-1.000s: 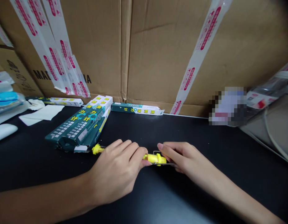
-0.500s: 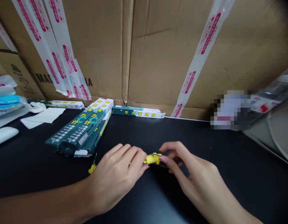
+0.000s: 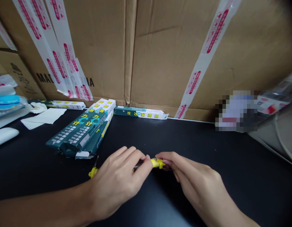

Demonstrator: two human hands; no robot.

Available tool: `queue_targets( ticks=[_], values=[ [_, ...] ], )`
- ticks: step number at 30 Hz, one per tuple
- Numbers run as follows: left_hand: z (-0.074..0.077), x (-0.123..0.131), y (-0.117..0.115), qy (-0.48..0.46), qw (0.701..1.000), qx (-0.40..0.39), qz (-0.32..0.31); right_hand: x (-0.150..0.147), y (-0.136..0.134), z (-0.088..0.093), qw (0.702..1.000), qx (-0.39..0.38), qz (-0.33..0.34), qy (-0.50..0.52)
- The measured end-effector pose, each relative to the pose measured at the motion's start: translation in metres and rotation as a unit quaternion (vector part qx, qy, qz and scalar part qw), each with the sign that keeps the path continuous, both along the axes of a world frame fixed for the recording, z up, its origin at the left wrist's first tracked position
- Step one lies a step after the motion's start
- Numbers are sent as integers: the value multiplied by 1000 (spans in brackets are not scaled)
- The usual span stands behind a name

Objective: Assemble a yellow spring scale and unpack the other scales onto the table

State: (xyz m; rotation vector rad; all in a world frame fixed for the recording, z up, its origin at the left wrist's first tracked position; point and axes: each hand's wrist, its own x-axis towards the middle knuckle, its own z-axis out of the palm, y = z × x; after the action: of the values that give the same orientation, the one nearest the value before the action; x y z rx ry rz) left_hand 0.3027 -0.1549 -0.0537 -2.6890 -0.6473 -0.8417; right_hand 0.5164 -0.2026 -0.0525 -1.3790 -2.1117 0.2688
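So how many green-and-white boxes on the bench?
4: one box back left, one more back centre, two boxes piled mid-bench; the pile may hide more.

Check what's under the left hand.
Left hand covers black bench top; a thin rod runs out from its fingers to a yellow plastic part at the right hand. What lies under the palm can't be seen.
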Motion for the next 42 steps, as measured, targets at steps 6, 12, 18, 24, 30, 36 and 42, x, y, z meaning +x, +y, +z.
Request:
queue_targets(
  ticks=[6, 12, 18, 24, 30, 36, 42],
  values=[
    [0, 0, -1, -9, 1000, -6, -9, 0, 1, -9, 1000, -18, 9, 7],
    [1, 2, -1, -3, 1000, 15, -11, -3, 4, -9, 998, -21, 5, 60],
    [-3, 0, -1, -3, 1000, -9, -5, 1, 7, -5, 997, -34, 26, 60],
    [-3, 1, 0, 11, 1000, -12, 11, 10, 10, -9, 996, -69, 50, 29],
    [-3, 1, 2, 6, 999, -42, 33, 5, 9, -5, 993, -83, 74, -27],
    [-3, 0, 2, -9, 999, -44, 25, 4, 9, -8, 993, -84, 77, -30],
    [-1, -1, 2, -13, 999, -42, 20, 5, 8, -7, 993, -88, 76, -12]
  ],
)
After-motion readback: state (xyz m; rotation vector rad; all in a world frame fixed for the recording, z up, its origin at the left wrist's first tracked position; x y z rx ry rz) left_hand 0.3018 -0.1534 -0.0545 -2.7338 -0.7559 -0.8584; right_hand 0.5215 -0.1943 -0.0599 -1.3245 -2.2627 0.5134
